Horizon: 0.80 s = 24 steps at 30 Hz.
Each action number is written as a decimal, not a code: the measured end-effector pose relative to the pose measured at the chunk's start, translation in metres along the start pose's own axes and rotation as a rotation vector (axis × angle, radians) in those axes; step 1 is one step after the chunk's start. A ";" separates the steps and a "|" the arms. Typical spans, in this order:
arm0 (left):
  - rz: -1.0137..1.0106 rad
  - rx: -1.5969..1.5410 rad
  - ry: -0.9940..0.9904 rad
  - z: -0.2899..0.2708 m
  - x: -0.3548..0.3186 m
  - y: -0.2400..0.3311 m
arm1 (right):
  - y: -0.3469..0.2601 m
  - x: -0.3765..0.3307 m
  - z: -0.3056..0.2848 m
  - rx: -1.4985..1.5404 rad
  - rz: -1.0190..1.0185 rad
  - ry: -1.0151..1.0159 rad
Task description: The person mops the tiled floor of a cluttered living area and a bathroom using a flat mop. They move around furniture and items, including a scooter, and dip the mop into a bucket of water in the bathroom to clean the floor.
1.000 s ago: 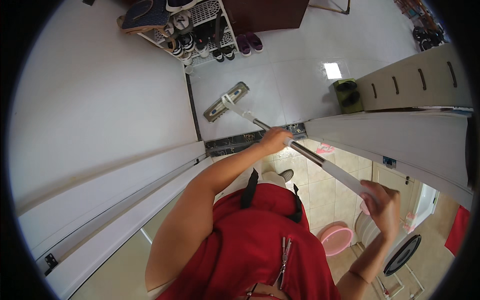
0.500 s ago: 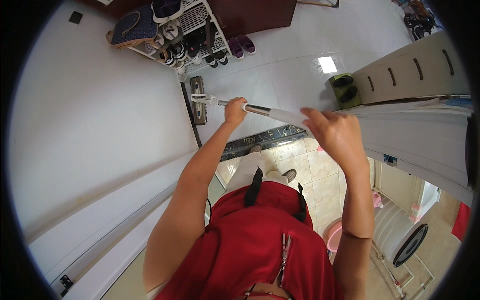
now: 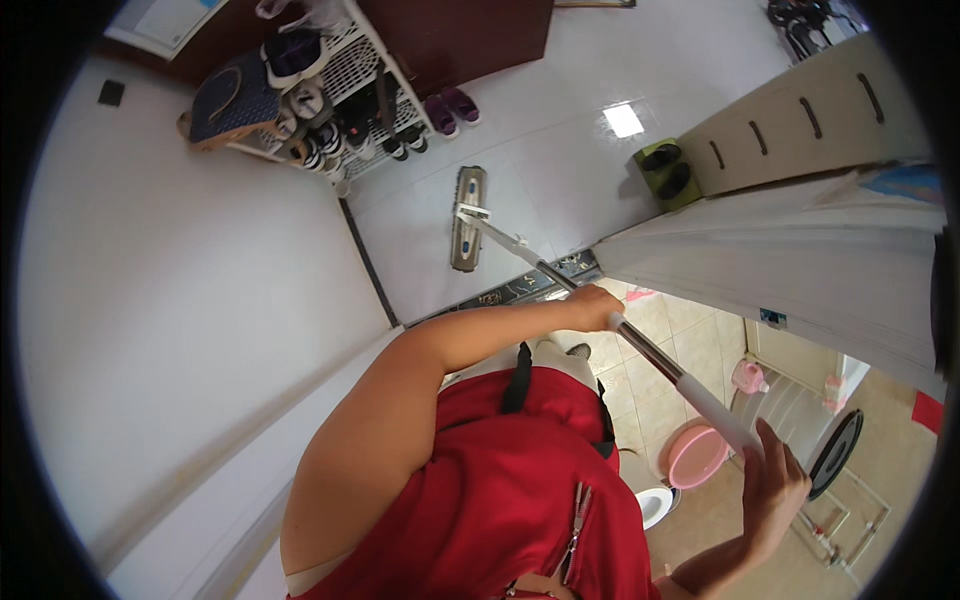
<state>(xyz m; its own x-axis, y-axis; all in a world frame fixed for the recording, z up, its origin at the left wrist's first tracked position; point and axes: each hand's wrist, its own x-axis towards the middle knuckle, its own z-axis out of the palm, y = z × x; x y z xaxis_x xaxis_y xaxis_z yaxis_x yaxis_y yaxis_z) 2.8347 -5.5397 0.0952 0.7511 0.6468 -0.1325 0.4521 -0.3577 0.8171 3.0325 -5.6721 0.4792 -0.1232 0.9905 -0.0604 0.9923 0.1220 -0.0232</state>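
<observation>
Silver mop pole [image 3: 649,350] slants, held by left hand [image 3: 592,307] and right hand [image 3: 775,488].

The left hand [image 3: 594,308] hides part of the mop pole [image 3: 650,352] beneath its fingers; the right hand [image 3: 776,484], perhaps, hides the end. Beyond the left fingers, we see dark red furniture [image 3: 460,40] cropped above.

Shiny metal mop pole [image 3: 651,353], glossy floor [image 3: 555,185], smooth cloth garment [image 3: 520,455]
</observation>
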 end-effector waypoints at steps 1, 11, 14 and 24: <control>0.058 -0.011 -0.055 -0.002 0.010 0.012 | -0.002 -0.010 -0.007 -0.019 0.050 0.001; 0.330 0.334 -0.310 -0.024 0.116 0.018 | -0.036 -0.015 0.009 0.092 0.489 -0.096; 0.268 0.367 -0.160 -0.041 0.143 -0.032 | -0.036 0.019 0.042 0.117 0.470 0.005; -0.086 0.367 0.134 -0.184 0.201 -0.159 | -0.028 0.237 0.161 0.123 0.196 -0.059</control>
<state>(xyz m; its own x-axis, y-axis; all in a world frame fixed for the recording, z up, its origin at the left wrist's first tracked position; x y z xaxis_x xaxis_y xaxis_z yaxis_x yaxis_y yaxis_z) 2.8256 -5.2285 0.0423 0.6445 0.7584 -0.0970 0.6705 -0.4996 0.5486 2.9726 -5.4508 0.3046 0.0671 0.9888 -0.1335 0.9884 -0.0841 -0.1261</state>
